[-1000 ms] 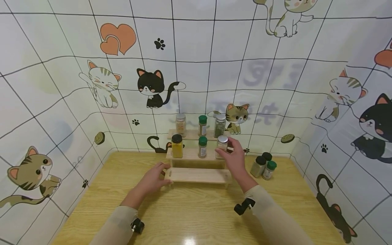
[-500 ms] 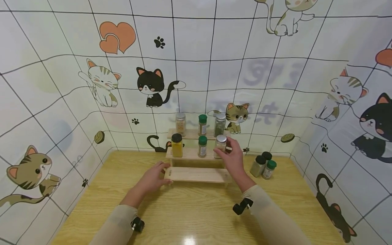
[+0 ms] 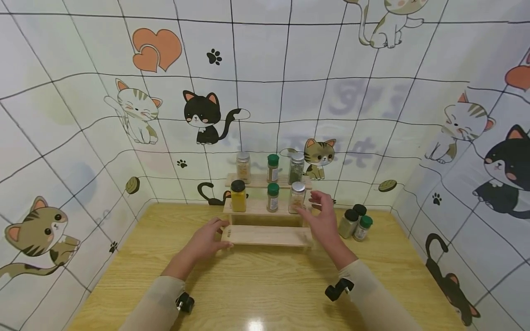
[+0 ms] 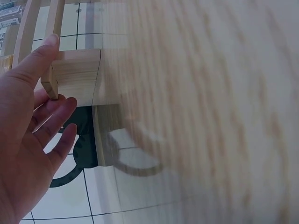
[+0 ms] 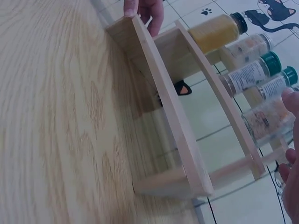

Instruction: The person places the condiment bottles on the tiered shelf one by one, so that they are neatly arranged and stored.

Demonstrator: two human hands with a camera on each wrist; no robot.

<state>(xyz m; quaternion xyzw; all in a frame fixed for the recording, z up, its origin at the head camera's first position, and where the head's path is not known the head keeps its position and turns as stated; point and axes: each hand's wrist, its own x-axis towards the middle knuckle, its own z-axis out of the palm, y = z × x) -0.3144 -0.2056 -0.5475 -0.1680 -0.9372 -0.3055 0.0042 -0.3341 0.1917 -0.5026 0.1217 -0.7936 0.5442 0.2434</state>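
Note:
A three-tier wooden spice rack [image 3: 267,235] stands on the table. My left hand [image 3: 204,242] grips the left end of its lowest shelf; in the left wrist view the thumb lies on the board [image 4: 49,80] and the fingers curl beneath. My right hand [image 3: 325,221] is at the right end of the middle shelf, its fingers spread beside a silver-lidded glass jar [image 3: 297,196] of pale pinkish contents. That jar stands upright, thumb close to its front. Left of it on the same shelf are a green-capped spice jar [image 3: 273,197] and a black-lidded yellow jar [image 3: 238,196].
On the top shelf stand a silver-lidded jar [image 3: 243,168], a green-capped jar [image 3: 273,168] and a silver-lidded jar of green herbs [image 3: 296,170]. Right of the rack, a black-lidded jar [image 3: 348,224] and a green-capped jar [image 3: 363,228] stand with another black-lidded jar.
The silver-lidded jar shifted slightly left on the middle shelf. My right hand then let go of it and drew back a little to the right. My left hand stays on the rack.

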